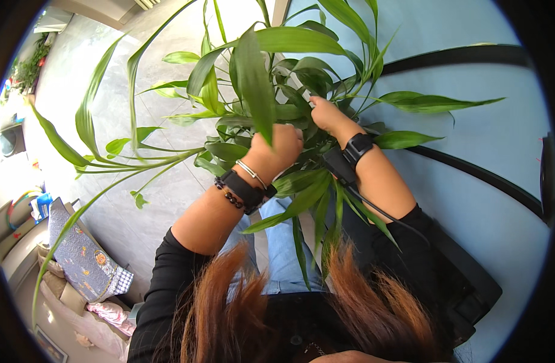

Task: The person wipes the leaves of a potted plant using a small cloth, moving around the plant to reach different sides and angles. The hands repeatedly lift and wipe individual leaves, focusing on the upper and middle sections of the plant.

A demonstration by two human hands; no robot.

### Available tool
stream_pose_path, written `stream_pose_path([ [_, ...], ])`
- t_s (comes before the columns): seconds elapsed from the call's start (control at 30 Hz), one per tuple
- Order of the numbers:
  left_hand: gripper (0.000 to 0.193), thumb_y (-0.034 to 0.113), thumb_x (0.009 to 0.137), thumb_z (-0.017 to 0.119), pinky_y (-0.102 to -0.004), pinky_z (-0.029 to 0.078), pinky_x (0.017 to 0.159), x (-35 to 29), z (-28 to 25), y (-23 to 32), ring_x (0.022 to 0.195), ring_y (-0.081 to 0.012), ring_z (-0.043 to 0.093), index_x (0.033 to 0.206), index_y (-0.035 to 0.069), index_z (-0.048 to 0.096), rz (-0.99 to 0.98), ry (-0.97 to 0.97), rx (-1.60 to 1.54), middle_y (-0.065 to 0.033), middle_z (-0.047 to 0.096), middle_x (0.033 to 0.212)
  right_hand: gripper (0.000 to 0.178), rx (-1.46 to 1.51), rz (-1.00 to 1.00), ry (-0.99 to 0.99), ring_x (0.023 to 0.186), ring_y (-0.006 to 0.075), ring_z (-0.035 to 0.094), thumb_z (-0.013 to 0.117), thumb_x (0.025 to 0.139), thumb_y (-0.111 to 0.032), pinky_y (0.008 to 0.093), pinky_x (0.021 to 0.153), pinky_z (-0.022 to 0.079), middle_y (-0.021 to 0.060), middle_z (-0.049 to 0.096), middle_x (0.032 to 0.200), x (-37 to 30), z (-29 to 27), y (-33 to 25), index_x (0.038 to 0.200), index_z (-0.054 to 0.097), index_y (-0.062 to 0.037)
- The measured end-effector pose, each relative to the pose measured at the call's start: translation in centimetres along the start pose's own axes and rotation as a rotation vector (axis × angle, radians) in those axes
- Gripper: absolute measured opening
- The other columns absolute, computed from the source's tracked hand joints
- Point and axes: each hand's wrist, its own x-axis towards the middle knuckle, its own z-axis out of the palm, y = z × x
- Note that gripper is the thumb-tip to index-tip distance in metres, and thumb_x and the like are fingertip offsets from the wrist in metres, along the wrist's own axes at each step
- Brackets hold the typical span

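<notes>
A large leafy green plant [301, 37] with long pointed leaves spreads in front of me, its stems crowded together at the middle. My left hand [278, 147] is closed among the leaves; one broad leaf [253, 85] hangs over it and hides part of the fingers. To the right and a little farther in, my right hand [333, 116] reaches into the foliage with its fingers drawn together. What either hand holds is hidden by leaves. Both wrists wear black straps, and the left one also has a bangle and a beaded bracelet.
A pale blue surface [471, 145] with dark curved strips lies on the right. Grey floor tiles [126, 212] stretch to the left. A patterned cloth-covered piece of furniture [87, 257] stands at lower left. A black cable [380, 212] runs along my right forearm.
</notes>
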Motion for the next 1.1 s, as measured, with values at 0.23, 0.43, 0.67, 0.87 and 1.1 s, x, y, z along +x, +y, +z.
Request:
stream_pose_path([
  [0.23,0.033,0.023,0.095,0.049,-0.0484,0.055,0.065,2.8,1.1,-3.0,0.069,-0.0413,0.067,0.078,0.002,0.068,0.152,0.362,0.140,-0.0224,0.067,0.075,0.057,-0.690,0.052,-0.108,0.126,0.0359,0.054,0.051,0.086,-0.002,0.0412,0.102,0.047,0.0217,0.054,0.139,-1.4,-0.6,-1.2,0.143,0.046,-0.0057],
  [0.43,0.023,0.018,0.090,0.054,-0.0488,0.055,0.067,4.6,4.5,-4.4,0.073,-0.0415,0.067,0.081,0.002,0.068,0.028,0.315,0.027,-0.0225,0.067,0.078,0.036,-0.528,-0.049,-0.024,0.114,0.0374,0.059,0.046,0.088,-0.003,0.0402,0.094,0.047,0.0218,0.062,0.123,-0.3,0.8,-0.7,0.119,0.064,-0.0040],
  [0.67,0.033,0.007,0.084,0.058,-0.0469,0.049,0.088,1.9,7.0,-0.4,0.102,-0.0457,0.056,0.115,-0.004,0.053,0.030,0.557,-0.552,-0.0281,0.056,0.109,0.042,0.418,0.023,-0.157,0.087,0.0178,0.056,0.046,0.101,-0.037,0.0326,0.083,0.044,0.0060,0.066,0.093,-1.0,0.9,-0.8,0.102,0.068,-0.0018],
  [0.87,0.043,0.008,0.083,0.062,-0.0461,0.048,0.091,3.6,7.8,-1.4,0.103,-0.0431,0.056,0.123,-0.007,0.054,-0.159,0.623,-0.403,-0.0261,0.055,0.114,0.060,0.187,-0.021,-0.028,0.079,0.0174,0.056,0.044,0.101,-0.053,0.0319,0.075,0.045,0.0073,0.065,0.087,-0.9,1.0,-0.9,0.103,0.068,0.0011],
  [1.1,0.016,0.012,0.085,0.061,-0.0409,0.054,0.082,1.7,7.4,-5.9,0.104,-0.0350,0.059,0.098,0.007,0.070,-0.221,0.170,0.209,-0.0187,0.061,0.107,0.043,0.323,0.069,0.062,0.094,0.0209,0.060,0.045,0.102,-0.035,0.0314,0.086,0.046,0.0114,0.067,0.103,-0.3,0.5,0.7,0.119,0.060,0.0014],
])
